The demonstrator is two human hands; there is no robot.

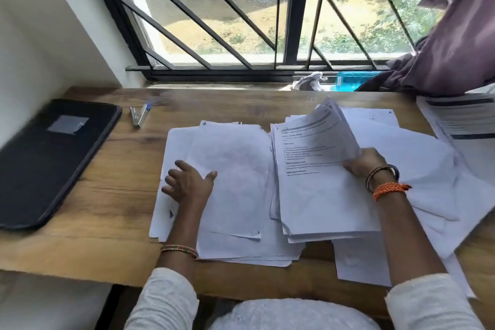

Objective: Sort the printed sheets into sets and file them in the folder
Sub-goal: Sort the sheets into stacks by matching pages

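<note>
Near edge of desk: two forearms in white sleeves reach in, bangles on both wrists, orange braided band on the right wrist. Left hand lies palm down, fingers spread and relaxed, resting flat on the blank-side-up pile just left of desk centre; that pile is loosely fanned, its bottom sheets running to the near edge. Right hand pinches the right edge of a lifted sheet, fingers curled round the paper, the sheet bent up and tilted over the printed stack. Printed stack is face up with headed text visible, touching the right side of the blank pile, slightly overlapping it. More loose white sheets are spread under and right of the right hand, toward the right edge, some hanging past the near edge. Far right corner: another printed bundle with dark header bars. Left edge: black folder, closed, flat, angled, grey label on cover, well apart from the papers. Beyond it, toward the far edge, a stapler lying on the wood. Behind the desk: windowsill with blue bottle on its side, crumpled cloth beside it, purple curtain at right, barred window.
</note>
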